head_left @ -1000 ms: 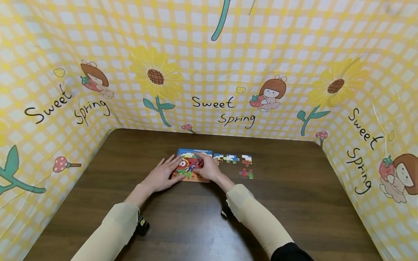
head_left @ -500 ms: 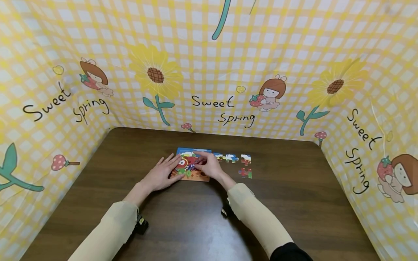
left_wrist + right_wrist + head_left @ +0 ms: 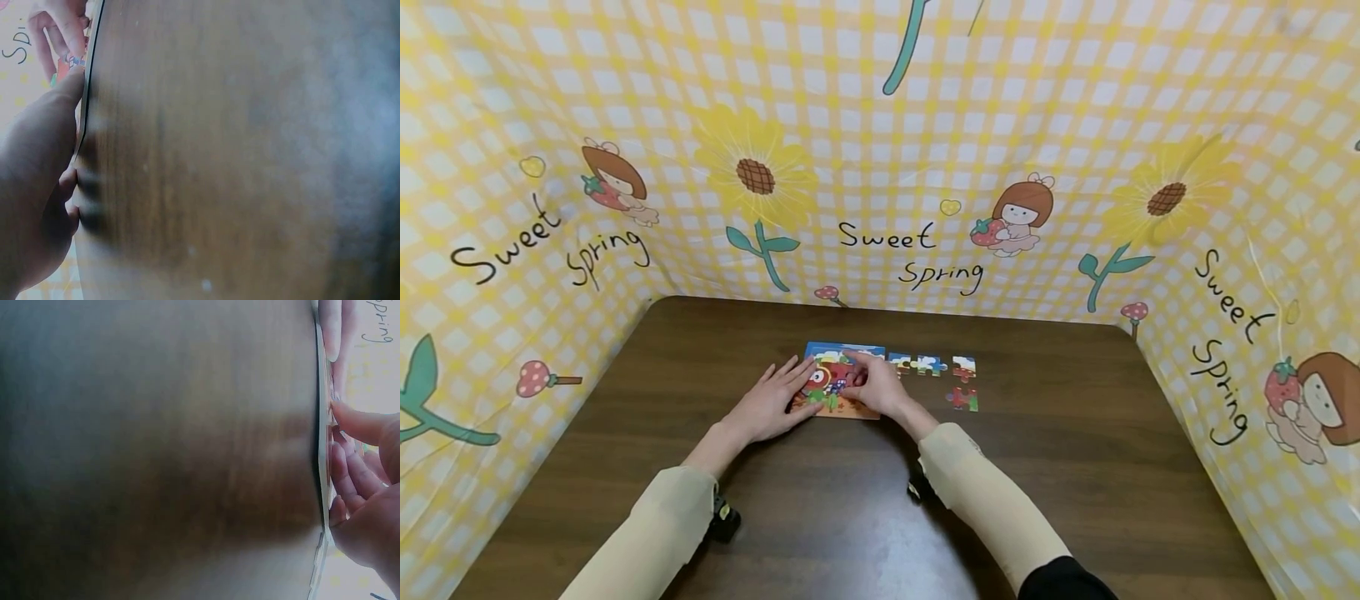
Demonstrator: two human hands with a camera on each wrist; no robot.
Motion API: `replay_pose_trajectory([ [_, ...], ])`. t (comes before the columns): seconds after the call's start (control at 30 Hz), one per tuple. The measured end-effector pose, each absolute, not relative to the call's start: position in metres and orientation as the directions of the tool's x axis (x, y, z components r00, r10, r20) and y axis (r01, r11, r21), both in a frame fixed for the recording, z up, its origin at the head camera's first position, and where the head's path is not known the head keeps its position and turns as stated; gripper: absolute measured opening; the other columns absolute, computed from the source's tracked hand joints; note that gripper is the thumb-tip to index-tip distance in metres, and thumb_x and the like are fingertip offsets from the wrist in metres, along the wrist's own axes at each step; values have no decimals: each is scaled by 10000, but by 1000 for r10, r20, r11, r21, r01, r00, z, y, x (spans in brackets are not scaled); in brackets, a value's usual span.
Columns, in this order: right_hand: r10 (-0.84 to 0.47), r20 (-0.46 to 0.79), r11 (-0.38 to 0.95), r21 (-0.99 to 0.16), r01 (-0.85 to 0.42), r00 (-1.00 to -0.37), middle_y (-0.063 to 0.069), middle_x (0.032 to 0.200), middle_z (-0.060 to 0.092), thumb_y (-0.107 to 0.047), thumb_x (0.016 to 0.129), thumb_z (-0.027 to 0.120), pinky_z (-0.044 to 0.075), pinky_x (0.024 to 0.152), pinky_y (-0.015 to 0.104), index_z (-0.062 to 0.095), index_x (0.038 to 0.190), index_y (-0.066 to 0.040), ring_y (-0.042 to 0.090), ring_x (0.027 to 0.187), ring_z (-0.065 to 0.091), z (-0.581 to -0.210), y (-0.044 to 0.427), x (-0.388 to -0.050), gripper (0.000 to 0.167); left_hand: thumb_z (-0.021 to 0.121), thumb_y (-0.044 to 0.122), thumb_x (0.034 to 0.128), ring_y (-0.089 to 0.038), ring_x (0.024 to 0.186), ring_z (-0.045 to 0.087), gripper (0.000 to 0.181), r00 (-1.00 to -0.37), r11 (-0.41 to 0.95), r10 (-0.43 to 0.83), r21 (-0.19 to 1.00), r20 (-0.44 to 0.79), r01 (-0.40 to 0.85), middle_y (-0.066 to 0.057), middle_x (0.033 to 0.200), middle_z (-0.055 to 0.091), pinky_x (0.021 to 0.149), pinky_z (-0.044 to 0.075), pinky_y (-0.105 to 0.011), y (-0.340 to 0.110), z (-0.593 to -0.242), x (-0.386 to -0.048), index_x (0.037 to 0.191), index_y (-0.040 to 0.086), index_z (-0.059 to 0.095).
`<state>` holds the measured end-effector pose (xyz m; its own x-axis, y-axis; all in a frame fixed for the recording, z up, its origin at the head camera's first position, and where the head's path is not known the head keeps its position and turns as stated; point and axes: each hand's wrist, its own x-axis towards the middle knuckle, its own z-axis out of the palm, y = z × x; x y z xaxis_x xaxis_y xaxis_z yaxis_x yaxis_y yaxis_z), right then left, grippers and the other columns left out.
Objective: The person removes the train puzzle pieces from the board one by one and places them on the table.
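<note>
A colourful jigsaw puzzle board (image 3: 847,345) with a blue top edge and an orange bottom lies flat near the far side of the table. My left hand (image 3: 767,408) rests on its left part with fingers spread. On the right part, my right hand (image 3: 883,388) pinches a reddish puzzle piece against the board between thumb and fingers, mostly covering it. The right wrist view shows the right hand (image 3: 369,481) with its thumb bent at the board's surface. In the left wrist view, the left hand (image 3: 37,162) lies along the board's edge.
Right of the board lie loose puzzle pieces: sky pieces (image 3: 930,365), a white-and-red piece (image 3: 965,367) and a red-and-green piece (image 3: 963,398). The brown wooden table (image 3: 820,517) is enclosed by a yellow checked cloth (image 3: 880,183) at the back and sides.
My right hand's fingers shift slightly over the right part of the board, lifting a little and settling again. The left hand and the loose pieces stay in place.
</note>
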<state>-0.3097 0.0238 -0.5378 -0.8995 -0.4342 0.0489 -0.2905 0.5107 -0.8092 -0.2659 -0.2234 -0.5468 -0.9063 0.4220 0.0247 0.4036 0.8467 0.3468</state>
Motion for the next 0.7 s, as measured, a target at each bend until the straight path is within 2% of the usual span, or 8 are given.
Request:
replay_pose_trajectory([
  [0.3,-401,83,456,-846,-277,-912,159,1054,763,-29,993,804,585,770,263,592,1580,-47,159,872,689,-536,29,-313,625,629,563,1086,-413,1705,248,858,-907,849,420,345,18,400,-114,1823,298,1357,189,-709,-225,-548,-266,1739,97,326],
  [0.5,-367,51,337,-923,-185,-929,206,1095,724,30,993,775,606,750,270,580,1585,-27,161,875,706,-529,38,-313,626,620,577,1088,-409,1710,234,866,-906,847,423,351,12,400,-106,1830,279,1361,174,-708,-225,-549,-267,1746,107,309],
  [0.7,-342,-15,262,-962,-80,-940,171,1088,723,29,1001,764,638,823,332,573,1589,-22,111,875,704,-522,57,-307,620,616,581,1088,-407,1713,225,870,-906,847,423,352,8,398,-105,1834,271,1364,163,-706,-226,-550,-266,1749,110,299],
])
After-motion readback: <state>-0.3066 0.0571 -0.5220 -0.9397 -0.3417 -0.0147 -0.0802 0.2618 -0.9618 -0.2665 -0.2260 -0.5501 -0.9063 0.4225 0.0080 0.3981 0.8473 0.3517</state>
